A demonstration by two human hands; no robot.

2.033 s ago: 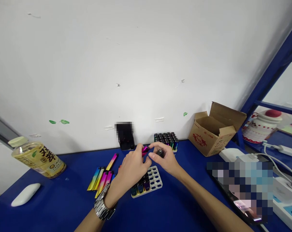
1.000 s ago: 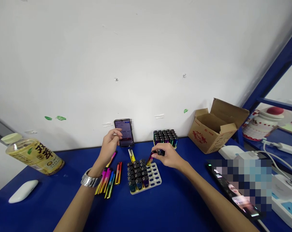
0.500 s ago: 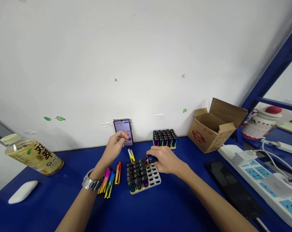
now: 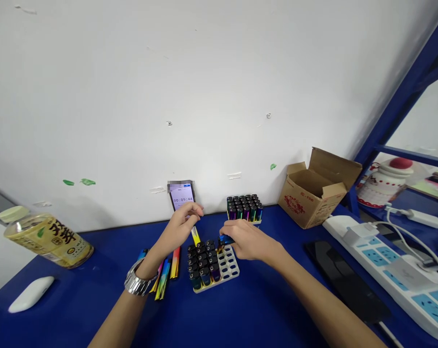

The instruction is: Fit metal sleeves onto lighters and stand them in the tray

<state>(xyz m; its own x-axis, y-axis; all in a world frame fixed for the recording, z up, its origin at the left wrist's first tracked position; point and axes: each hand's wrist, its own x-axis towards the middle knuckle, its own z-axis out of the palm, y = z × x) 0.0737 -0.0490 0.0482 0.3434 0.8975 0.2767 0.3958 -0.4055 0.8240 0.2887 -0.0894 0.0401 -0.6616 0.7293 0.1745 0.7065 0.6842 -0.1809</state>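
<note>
My right hand (image 4: 246, 239) is closed around a shiny blue lighter (image 4: 225, 239) with a golden end, held tilted over a white holed tray (image 4: 228, 270). Dark lighters (image 4: 203, 263) stand upright in several rows of this tray; the holes on its right side hold nothing. My left hand (image 4: 184, 224), a metal watch at the wrist, hovers in front of the phone, its fingers loosely bent and apart with nothing seen in them. Below it, a yellow-and-silver lighter (image 4: 196, 236) lies behind the tray. Several rainbow-coloured lighters (image 4: 163, 280) lie left of the tray, partly hidden by my left wrist.
Against the wall leans a phone (image 4: 181, 195) showing a timer. A second full tray of lighters (image 4: 244, 208) stands at the back, beside an open cardboard box (image 4: 313, 193). A power strip (image 4: 396, 275) and black phone (image 4: 344, 280) lie right; a bottle (image 4: 48, 237) and white case (image 4: 31, 294) left.
My left hand has moved slightly right and lower, across the phone's lower part. My right hand keeps its grip on the lighter over the tray. The whole view has shifted slightly.
</note>
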